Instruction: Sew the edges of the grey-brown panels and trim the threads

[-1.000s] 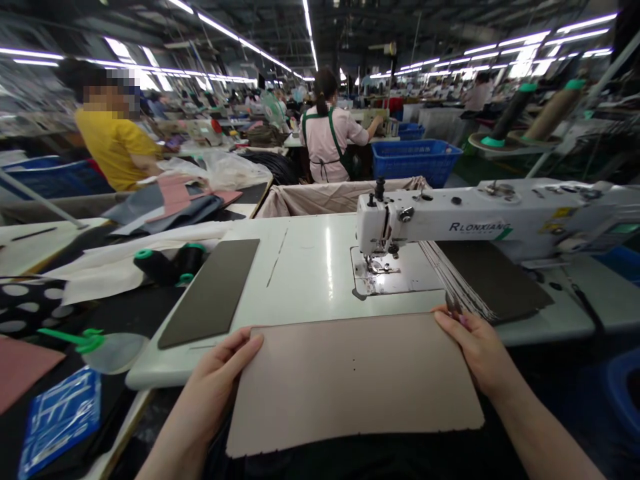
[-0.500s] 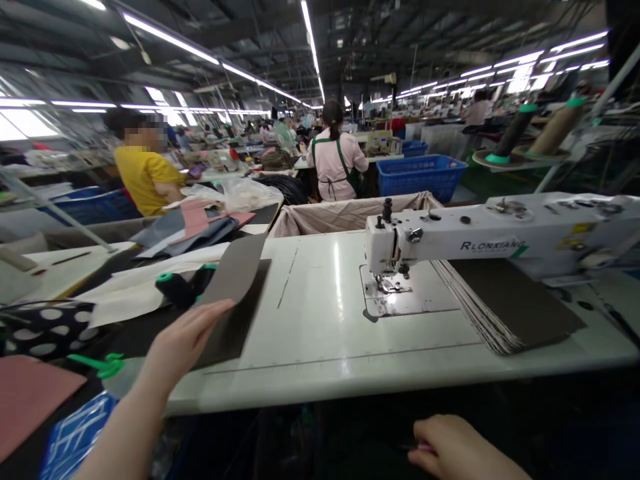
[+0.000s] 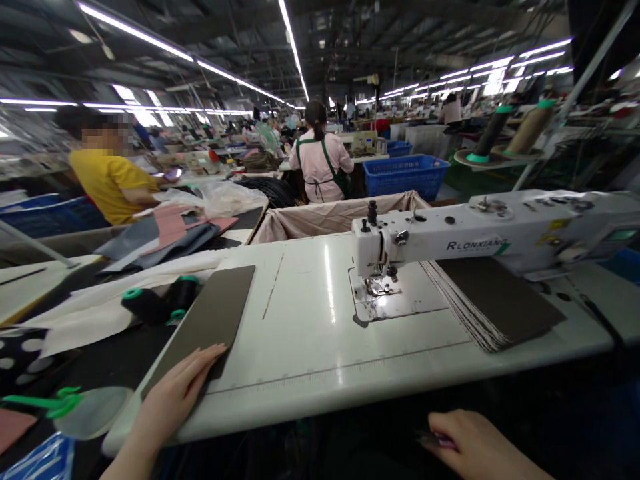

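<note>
Beneath the flat, outstretched left hand point(image 3: 183, 383) lies a dark panel point(image 3: 213, 307), seemingly already set down; beyond the right hand point(image 3: 467, 440), curled around a small tool point(image 3: 444, 441), a stack of similar panels point(image 3: 505, 300) is apparently still left.

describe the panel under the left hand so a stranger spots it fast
Find the white sewing machine, then follow its pale table to the picture's left. There a dark grey-brown panel lies flat, the left hand on its near end. Unlike the thick stack at right, it forms a thin layer.
</note>
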### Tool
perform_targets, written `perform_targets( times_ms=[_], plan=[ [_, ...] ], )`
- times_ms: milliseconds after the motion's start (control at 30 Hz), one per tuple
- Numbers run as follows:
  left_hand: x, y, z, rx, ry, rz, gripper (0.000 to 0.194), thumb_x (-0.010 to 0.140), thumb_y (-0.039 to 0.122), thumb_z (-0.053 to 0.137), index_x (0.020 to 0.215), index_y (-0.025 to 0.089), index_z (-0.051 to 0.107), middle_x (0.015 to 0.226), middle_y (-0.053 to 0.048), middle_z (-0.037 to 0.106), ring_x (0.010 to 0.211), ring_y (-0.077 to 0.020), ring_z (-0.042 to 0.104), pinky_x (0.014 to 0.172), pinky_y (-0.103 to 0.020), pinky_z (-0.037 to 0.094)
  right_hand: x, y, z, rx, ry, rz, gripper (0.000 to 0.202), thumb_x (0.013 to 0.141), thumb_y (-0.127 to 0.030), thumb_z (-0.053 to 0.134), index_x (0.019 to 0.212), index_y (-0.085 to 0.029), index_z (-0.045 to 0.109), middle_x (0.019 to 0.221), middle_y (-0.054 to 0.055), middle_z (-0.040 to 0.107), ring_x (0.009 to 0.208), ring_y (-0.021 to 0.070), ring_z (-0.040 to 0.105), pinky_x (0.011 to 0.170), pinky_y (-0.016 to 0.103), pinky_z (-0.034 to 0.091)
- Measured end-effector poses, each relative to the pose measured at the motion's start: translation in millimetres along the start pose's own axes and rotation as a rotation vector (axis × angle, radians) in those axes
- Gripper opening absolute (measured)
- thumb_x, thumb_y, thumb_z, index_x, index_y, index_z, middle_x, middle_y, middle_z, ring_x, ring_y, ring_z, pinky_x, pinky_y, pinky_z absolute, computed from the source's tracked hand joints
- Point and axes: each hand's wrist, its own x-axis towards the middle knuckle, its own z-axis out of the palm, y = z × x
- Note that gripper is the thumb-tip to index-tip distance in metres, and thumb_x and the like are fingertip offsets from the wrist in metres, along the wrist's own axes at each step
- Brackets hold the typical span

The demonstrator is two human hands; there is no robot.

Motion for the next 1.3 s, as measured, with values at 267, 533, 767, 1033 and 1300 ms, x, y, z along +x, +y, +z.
perform_targets(
  times_ms=[267, 533, 767, 1033, 1300],
  plan=[
    [21, 118, -2.2, -0.462, 0.250, -0.197, 0.036, 0.084, 0.051, 0.060, 0.107, 0.024, 0.068, 0.111, -0.007, 0.066, 0.105, -0.0269, 0.060, 0.102, -0.039, 0.040, -26, 40, -42, 0.219, 0.691, -0.101, 0.018, 0.093, -0.037, 0.050, 0.100, -0.026, 0.064, 0.095, 0.004, 0.067, 0.084, 0.0209, 0.065, 0.076, 0.029, 0.049],
    [102, 321, 74.3, -1.724, -0.457, -0.410, 0.032, 0.089, 0.035, 0.065, 0.108, 0.012, 0.071, 0.086, -0.005, 0.061, 0.066, -0.0083, 0.053, 0.061, -0.018, 0.048, -20, 78, -94, -0.226, 0.904, 0.120, 0.046, 0.093, -0.036, 0.050, 0.139, -0.031, 0.047, 0.145, 0.001, 0.048, 0.104, 0.0237, 0.066, 0.074, 0.029, 0.056],
    [156, 374, 95.3, -2.006, -0.560, -0.396, 0.025, 0.092, 0.026, 0.062, 0.106, 0.007, 0.070, 0.081, -0.006, 0.061, 0.059, -0.0046, 0.052, 0.054, -0.013, 0.048, -12, 91, -97, -0.338, 0.863, 0.096, 0.050, 0.092, -0.024, 0.047, 0.142, -0.028, 0.043, 0.144, 0.004, 0.051, 0.098, 0.0223, 0.069, 0.070, 0.029, 0.059],
    [161, 379, 96.8, -2.066, -0.554, -0.444, 0.020, 0.087, 0.021, 0.068, 0.100, 0.006, 0.068, 0.072, -0.001, 0.057, 0.054, -0.0024, 0.050, 0.049, -0.011, 0.045, -18, 99, -104, -0.330, 0.807, 0.016, 0.046, 0.091, -0.017, 0.045, 0.136, -0.025, 0.051, 0.140, 0.004, 0.054, 0.100, 0.0222, 0.068, 0.077, 0.032, 0.058],
    [160, 380, 98.7, -1.966, -0.496, -0.380, 0.022, 0.089, 0.027, 0.065, 0.100, 0.009, 0.070, 0.074, -0.003, 0.059, 0.054, -0.0040, 0.049, 0.049, -0.014, 0.044, -36, 80, -115, -0.348, 0.911, -0.174, 0.046, 0.087, -0.010, 0.041, 0.127, -0.020, 0.060, 0.128, 0.009, 0.064, 0.099, 0.0226, 0.068, 0.081, 0.034, 0.055]
  ],
)
